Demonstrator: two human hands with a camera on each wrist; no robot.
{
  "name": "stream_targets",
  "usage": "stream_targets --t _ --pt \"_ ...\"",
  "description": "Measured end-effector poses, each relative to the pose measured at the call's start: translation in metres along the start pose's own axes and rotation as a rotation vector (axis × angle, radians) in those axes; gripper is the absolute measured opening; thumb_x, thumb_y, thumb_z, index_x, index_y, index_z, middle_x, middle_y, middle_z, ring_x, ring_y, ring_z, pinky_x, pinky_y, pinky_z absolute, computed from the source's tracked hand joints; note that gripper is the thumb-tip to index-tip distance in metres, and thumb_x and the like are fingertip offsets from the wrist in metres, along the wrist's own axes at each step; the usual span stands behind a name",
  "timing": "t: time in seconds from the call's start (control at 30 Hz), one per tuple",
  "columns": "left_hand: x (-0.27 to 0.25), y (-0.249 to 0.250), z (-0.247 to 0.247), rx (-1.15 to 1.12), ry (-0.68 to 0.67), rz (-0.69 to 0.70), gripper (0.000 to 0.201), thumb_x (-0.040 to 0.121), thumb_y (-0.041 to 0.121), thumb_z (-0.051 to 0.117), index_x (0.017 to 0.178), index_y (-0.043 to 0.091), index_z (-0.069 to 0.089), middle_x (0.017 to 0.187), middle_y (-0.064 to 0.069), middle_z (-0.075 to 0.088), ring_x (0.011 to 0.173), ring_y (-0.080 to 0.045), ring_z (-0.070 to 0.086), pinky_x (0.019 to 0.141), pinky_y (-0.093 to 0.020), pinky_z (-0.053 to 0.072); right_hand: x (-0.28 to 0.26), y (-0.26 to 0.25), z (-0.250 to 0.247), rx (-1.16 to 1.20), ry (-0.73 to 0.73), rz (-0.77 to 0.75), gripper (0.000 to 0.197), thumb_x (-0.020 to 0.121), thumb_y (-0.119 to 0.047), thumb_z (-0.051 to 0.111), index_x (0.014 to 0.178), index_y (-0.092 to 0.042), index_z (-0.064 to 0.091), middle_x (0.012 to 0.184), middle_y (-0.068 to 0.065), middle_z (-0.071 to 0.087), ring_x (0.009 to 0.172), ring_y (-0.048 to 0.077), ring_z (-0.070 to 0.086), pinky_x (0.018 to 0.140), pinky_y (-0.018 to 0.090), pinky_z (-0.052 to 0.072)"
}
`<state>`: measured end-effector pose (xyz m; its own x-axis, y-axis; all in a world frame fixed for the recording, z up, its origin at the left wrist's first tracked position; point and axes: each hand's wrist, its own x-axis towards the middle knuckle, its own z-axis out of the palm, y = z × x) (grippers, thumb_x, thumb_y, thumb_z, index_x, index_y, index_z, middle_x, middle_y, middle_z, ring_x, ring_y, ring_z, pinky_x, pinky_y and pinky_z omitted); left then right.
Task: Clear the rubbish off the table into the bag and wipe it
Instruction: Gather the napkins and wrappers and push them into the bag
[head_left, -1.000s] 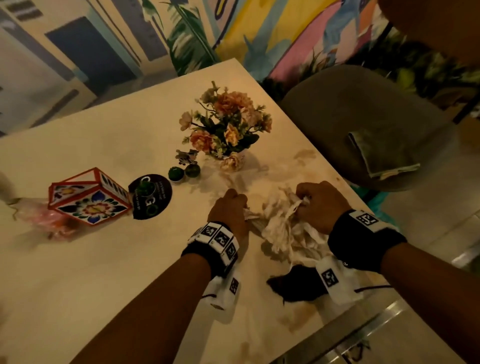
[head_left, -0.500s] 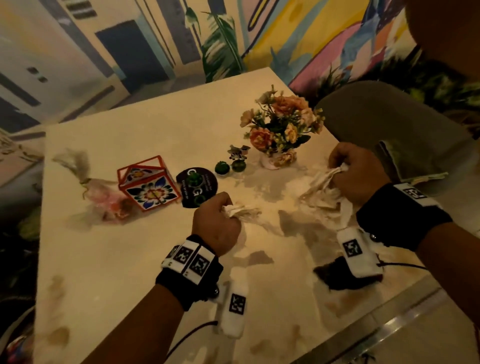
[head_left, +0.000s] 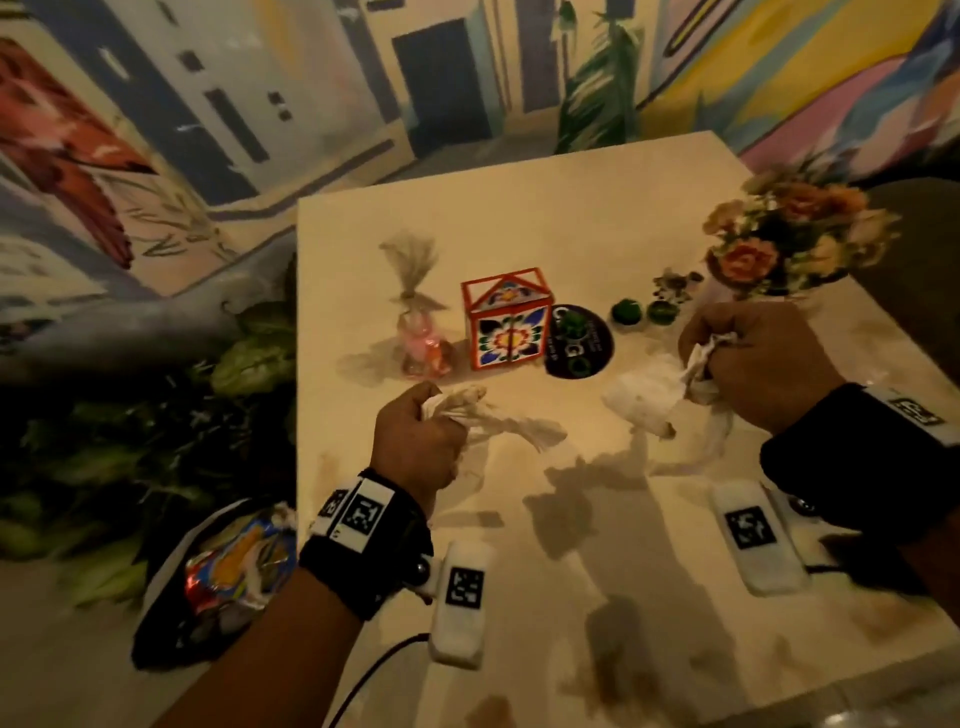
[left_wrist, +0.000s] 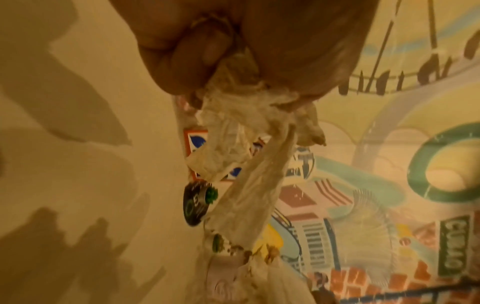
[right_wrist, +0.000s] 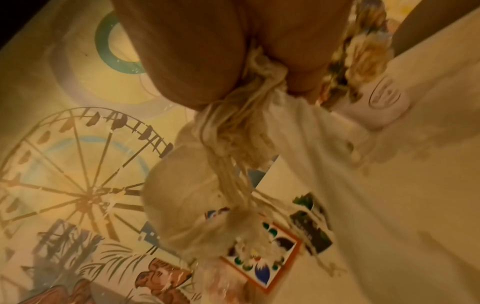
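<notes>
My left hand (head_left: 415, 441) grips a crumpled white tissue wad (head_left: 498, 421) just above the cream table (head_left: 597, 545), near its left side. In the left wrist view the tissue (left_wrist: 249, 148) trails down from my curled fingers (left_wrist: 197, 53). My right hand (head_left: 753, 364) holds a second bunch of crumpled tissue (head_left: 649, 395) over the table's right part; the right wrist view shows this tissue (right_wrist: 233, 164) hanging from my fist. A dark rubbish bag (head_left: 218, 577), holding colourful wrappers, stands on the floor left of the table by my left forearm.
On the table stand a red patterned box (head_left: 509, 322), a pink wrapped gift bundle (head_left: 421, 332), a black round coaster (head_left: 579, 343) with small green pieces, and a flower vase (head_left: 784, 239) at the right. Brown stains (head_left: 883, 623) mark the near tabletop. Plants line the floor left.
My hands have drawn apart, splitting the tissue pile into two bunches; the left hand moved left with its wad. The view has swung left and the bag has come into sight.
</notes>
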<state>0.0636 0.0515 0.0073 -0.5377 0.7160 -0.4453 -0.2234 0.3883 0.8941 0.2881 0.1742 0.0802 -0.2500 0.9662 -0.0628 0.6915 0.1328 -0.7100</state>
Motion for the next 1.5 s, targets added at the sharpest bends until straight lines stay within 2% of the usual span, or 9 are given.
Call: stream_targets --t 0.2,0.33,0.47,0.57,0.67,0.9,1.03,1.3,1.5 --pt "0.008 -0.001 -0.074 -0.196 0.159 -0.051 0.039 0.077 -0.014 0.045 0.105 0.008 0.059 0.053 -0.009 0.054 0.040 -0.014 0.042 0.037 -0.014 0.032 0.010 -0.029 0.047 0.151 -0.102 -0.049 0.038 0.061 0.024 0.037 0.053 -0.010 0.051 0.055 0.006 0.051 0.048 0.000 0.050 0.055 0.019 0.041" --pt "0.005 0.001 -0.117 -0.120 0.296 -0.001 0.037 0.067 -0.013 0.047 0.084 0.014 0.066 0.073 -0.021 0.058 0.061 -0.030 0.056 0.052 -0.045 0.053 0.022 -0.052 0.072 0.249 -0.143 -0.084 0.035 0.058 0.022 0.036 0.054 -0.009 0.051 0.045 -0.006 0.051 0.041 0.002 0.047 0.046 0.023 0.043" --pt "0.008 -0.010 -0.162 -0.055 0.457 0.068 0.041 0.066 -0.010 0.050 0.086 0.022 0.066 0.071 -0.011 0.059 0.049 -0.015 0.059 0.039 -0.019 0.040 0.025 -0.090 0.100 0.309 -0.280 -0.135 0.034 0.064 0.025 0.032 0.057 -0.003 0.051 0.034 -0.009 0.046 0.029 0.003 0.042 0.035 0.018 0.036" --pt "0.008 -0.028 -0.203 -0.072 0.555 0.028 0.044 0.049 0.003 0.049 0.077 0.029 0.072 0.087 -0.029 0.063 0.073 -0.039 0.060 0.058 -0.043 0.046 0.023 -0.117 0.128 0.358 -0.390 -0.223 0.041 0.064 0.027 0.030 0.052 -0.006 0.051 0.043 0.004 0.048 0.036 0.010 0.046 0.037 0.016 0.036" --pt "0.010 -0.043 -0.239 -0.076 0.606 -0.038 0.043 0.060 -0.007 0.046 0.075 0.024 0.072 0.075 -0.011 0.070 0.078 -0.042 0.060 0.068 -0.059 0.048 0.023 -0.136 0.166 0.347 -0.457 -0.304 0.052 0.060 0.027 0.036 0.044 -0.019 0.054 0.047 -0.005 0.053 0.045 0.009 0.050 0.046 0.024 0.045" --pt "0.051 -0.094 -0.332 0.168 0.657 -0.096 0.017 0.064 0.001 0.051 0.079 0.004 0.059 0.078 -0.023 0.058 0.067 -0.036 0.055 0.058 -0.039 0.045 -0.004 -0.183 0.275 0.245 -0.579 -0.341 0.034 0.059 0.024 0.034 0.055 -0.003 0.055 0.040 -0.014 0.052 0.042 -0.005 0.050 0.045 0.011 0.037" --pt "0.076 -0.125 -0.384 0.264 0.541 -0.149 0.019 0.058 0.010 0.057 0.076 0.004 0.056 0.082 -0.023 0.062 0.073 -0.033 0.059 0.066 -0.048 0.052 -0.028 -0.208 0.340 0.282 -0.607 -0.275 0.029 0.063 0.026 0.035 0.058 0.004 0.053 0.044 -0.013 0.055 0.051 -0.011 0.055 0.051 0.009 0.041" --pt "0.101 -0.162 -0.453 0.449 0.393 -0.191 0.021 0.075 -0.002 0.059 0.063 0.012 0.048 0.060 -0.001 0.047 0.061 -0.020 0.044 0.052 -0.027 0.035 -0.067 -0.242 0.439 0.155 -0.521 -0.137 0.035 0.069 0.024 0.042 0.054 -0.007 0.050 0.057 -0.005 0.050 0.056 -0.019 0.050 0.055 -0.001 0.036" --pt "0.113 -0.183 -0.463 0.518 0.243 -0.254 0.010 0.078 -0.002 0.056 0.085 0.004 0.056 0.092 -0.016 0.059 0.088 -0.028 0.056 0.072 -0.032 0.043 -0.084 -0.211 0.496 0.101 -0.472 0.108 0.032 0.073 0.019 0.044 0.058 -0.008 0.053 0.063 -0.006 0.052 0.063 -0.001 0.049 0.061 0.016 0.038"
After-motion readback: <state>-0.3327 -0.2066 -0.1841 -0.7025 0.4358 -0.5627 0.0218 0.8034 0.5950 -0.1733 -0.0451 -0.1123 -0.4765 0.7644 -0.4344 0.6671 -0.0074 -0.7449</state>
